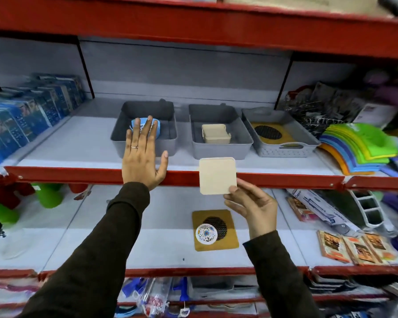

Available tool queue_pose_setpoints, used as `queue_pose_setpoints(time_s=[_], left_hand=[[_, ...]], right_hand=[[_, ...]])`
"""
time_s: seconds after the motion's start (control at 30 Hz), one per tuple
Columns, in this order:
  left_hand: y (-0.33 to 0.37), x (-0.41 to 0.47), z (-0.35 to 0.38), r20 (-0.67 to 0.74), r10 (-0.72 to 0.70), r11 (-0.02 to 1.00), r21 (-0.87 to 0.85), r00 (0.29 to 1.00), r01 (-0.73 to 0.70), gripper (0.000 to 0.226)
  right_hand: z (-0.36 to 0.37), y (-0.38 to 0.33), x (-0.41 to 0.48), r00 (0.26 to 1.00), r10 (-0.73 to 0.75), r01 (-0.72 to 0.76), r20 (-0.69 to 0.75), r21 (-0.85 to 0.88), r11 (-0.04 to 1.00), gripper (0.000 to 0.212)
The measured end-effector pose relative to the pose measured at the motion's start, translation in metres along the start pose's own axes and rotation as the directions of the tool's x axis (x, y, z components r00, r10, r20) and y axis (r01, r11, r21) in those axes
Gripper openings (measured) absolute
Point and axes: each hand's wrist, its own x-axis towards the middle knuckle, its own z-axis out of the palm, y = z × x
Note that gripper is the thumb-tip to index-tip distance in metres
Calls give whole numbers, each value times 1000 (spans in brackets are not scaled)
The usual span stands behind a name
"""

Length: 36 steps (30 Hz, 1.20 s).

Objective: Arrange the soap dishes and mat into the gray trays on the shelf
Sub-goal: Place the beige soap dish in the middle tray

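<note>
The red shelf edge (78, 175) runs across the middle, and above it stand three gray trays. The left tray (145, 143) holds a blue dish (157, 130), the middle tray (221, 145) a cream dish (216, 133), and the right tray (283, 143) a brown mat (272, 134). Below the edge lie a second mat (215, 230) and a small round white dish (206, 233) resting on it.

The left hand (143, 154) is flat and spread wide, holding nothing, in front of the left tray. The right hand (251, 205) pinches a cream soap dish (217, 175) by its lower corner, level with the edge and below the middle tray.

That corner pinch looks thin: the dish could pivot or slip as it rises. It could also clip the edge or the tray's front wall, or land crooked on the dish already inside.
</note>
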Motion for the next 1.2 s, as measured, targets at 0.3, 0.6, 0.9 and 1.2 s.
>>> queue_pose_setpoints(time_s=[0.3, 0.6, 0.9, 1.2], left_hand=[[-2, 0, 3, 11, 4, 1000, -3, 1000, -4, 78], [-7, 2, 13, -36, 26, 999, -30, 999, -27, 76], [-8, 1, 19, -88, 41, 998, -53, 995, -46, 81], [-6, 0, 15, -45, 26, 999, -21, 999, -27, 77]], right_hand=[[12, -18, 0, 999, -32, 33, 16, -13, 999, 24], [49, -66, 150, 996, -84, 75, -16, -326, 942, 24], [56, -27, 278, 996, 33, -85, -82, -802, 591, 31], [63, -35, 232, 995, -100, 43, 3, -917, 397, 30]])
